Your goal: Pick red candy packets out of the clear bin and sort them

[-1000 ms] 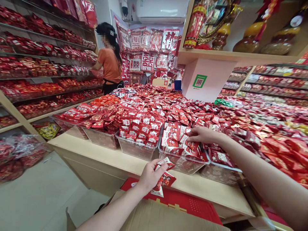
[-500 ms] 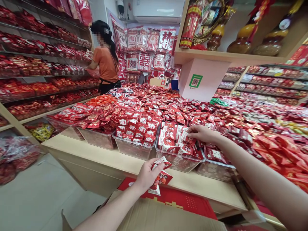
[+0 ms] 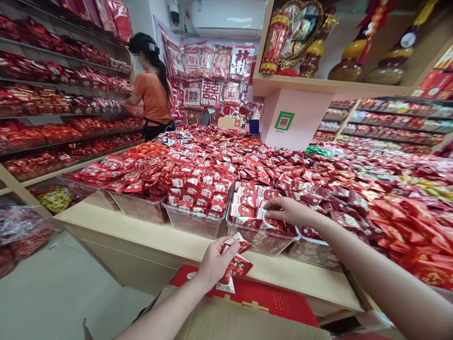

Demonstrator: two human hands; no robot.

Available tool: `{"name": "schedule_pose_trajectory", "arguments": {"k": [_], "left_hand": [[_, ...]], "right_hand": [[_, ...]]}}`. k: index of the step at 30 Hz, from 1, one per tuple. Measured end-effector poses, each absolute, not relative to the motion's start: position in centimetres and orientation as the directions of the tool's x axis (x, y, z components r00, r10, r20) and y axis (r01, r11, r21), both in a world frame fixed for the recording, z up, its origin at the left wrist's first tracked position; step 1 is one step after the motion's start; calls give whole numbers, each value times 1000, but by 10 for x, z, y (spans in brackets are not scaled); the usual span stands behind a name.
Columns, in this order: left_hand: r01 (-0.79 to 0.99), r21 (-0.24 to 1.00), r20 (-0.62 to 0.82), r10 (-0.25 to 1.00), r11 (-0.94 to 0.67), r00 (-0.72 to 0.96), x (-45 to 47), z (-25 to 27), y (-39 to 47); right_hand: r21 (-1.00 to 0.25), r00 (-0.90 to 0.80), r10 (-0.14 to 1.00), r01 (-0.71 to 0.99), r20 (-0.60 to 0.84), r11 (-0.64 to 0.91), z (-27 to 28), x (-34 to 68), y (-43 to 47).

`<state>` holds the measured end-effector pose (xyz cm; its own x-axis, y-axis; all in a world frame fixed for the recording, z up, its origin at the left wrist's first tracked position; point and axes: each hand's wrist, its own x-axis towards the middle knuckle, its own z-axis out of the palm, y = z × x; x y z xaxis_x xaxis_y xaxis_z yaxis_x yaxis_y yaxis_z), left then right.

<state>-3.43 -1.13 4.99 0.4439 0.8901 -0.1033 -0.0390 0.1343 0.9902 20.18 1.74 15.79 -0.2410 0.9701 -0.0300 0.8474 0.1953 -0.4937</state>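
Several small red and white candy packets (image 3: 238, 267) are gripped in my left hand (image 3: 216, 262), which is closed around them in front of the counter edge. My right hand (image 3: 283, 210) reaches into a clear plastic bin (image 3: 260, 240) of similar packets. Its fingers bend down onto a packet (image 3: 266, 218) at the bin's right side; the fingertips press against it, partly hidden. Rows of the same packets (image 3: 244, 200) stand to the left of that hand.
More clear bins (image 3: 194, 222) of red packets line the wooden counter (image 3: 170, 236). An open cardboard box (image 3: 226, 316) and a red printed box (image 3: 269, 297) lie below. At the left shelves (image 3: 71, 113) stands a person in an orange top (image 3: 157, 97). A cabinet (image 3: 318, 87) overhangs the right.
My right hand has shifted slightly left and down within the bin, over the packets. My left hand keeps its packets in nearly the same place. The person at the shelves has raised an arm.
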Motion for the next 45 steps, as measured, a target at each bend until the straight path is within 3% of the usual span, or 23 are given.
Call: {"name": "schedule_pose_trajectory", "arguments": {"k": [7,12,26,32,39,45], "left_hand": [[-71,989,-81,885,127,458,-34,53,-13],[-55,992,-74,887,111,456,-34,52,-13],[-23,995,-81,896,101,438,-34,50,-10],[-63,988,-101,899,141,427,-34,50,-10],[-61,984,-126,887,170,444,-33,52,-12],[-37,992,-87,880,117,467,-34,51,-12]], "right_hand": [[-348,-158,965,910,208,225,151,207,2],[-268,-259,954,918,153,292,152,201,-6],[-508,-124,992,854,13,114,146,214,2],[-512,-84,989,848,124,136,170,225,9],[-572,-218,974,807,-62,144,164,231,16],[-551,-220,973,821,-67,148,157,220,13]]}}
